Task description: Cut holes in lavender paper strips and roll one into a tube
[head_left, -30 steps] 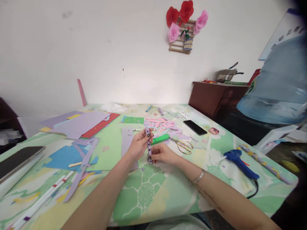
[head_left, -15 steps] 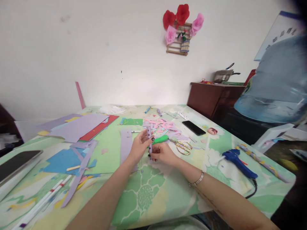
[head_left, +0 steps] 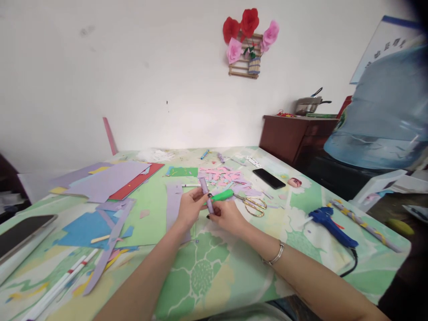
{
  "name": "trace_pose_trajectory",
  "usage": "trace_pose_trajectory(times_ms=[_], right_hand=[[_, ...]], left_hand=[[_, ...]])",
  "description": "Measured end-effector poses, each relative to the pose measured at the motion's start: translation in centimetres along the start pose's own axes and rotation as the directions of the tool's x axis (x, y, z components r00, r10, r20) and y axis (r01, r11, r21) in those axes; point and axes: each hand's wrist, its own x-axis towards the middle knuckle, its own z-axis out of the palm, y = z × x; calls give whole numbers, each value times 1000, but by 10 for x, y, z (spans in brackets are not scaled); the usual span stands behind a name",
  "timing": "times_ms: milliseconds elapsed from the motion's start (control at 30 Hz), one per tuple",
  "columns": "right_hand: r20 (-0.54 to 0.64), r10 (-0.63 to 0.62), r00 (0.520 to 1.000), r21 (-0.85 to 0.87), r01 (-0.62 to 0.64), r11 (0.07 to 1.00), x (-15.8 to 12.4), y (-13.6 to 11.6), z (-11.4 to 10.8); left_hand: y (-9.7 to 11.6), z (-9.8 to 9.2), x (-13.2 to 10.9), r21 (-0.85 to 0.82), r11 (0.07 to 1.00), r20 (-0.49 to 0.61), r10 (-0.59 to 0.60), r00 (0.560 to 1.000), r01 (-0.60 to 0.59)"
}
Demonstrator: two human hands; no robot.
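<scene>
A small lilac paper tube (head_left: pixel 203 183) is held tilted over the table's middle. My left hand (head_left: pixel 190 208) grips it from the left, thumb and fingers closed around its middle. My right hand (head_left: pixel 230 217) pinches its lower end, and its fingertips are partly hidden. Just behind the hands lies a tool with a green handle (head_left: pixel 223 195), next to scissors with gold handles (head_left: pixel 257 206). Under and beside my left hand are a strip of lilac paper (head_left: pixel 174 203) and a light green sheet (head_left: pixel 149 218). A heap of pink paper scraps (head_left: pixel 220 175) lies beyond.
On the right are a black phone (head_left: pixel 269 178), a blue glue gun (head_left: pixel 332 226) with its cord, and a long wrapped stick (head_left: pixel 364 225). Stacked coloured sheets (head_left: pixel 113 178), blue paper (head_left: pixel 80 229) and white sticks (head_left: pixel 63 281) lie left. A water bottle (head_left: pixel 377 120) stands beyond the right edge.
The paper tube has turned from nearly upright to leaning left at its top; the dark dots seen on it earlier no longer show clearly. Both hands keep hold of it.
</scene>
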Motion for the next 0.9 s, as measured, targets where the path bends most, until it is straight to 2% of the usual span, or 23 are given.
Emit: trace_pose_trajectory(times_ms=[367,600,767,900], right_hand=[[-54,30,998,76,-26,997,0,-1,-3],[-124,38,992,60,-30,998,0,-3,-4],[-120,55,991,57,-48,997,0,-4,-7],[-115,72,991,72,-64,995,0,-5,-9]], left_hand=[[7,-1,-1,-50,999,69,-11,998,15],[6,-3,1,9,1000,127,-20,992,19],[5,-6,2,63,998,127,-28,992,20],[6,-8,1,34,999,133,-38,990,33]])
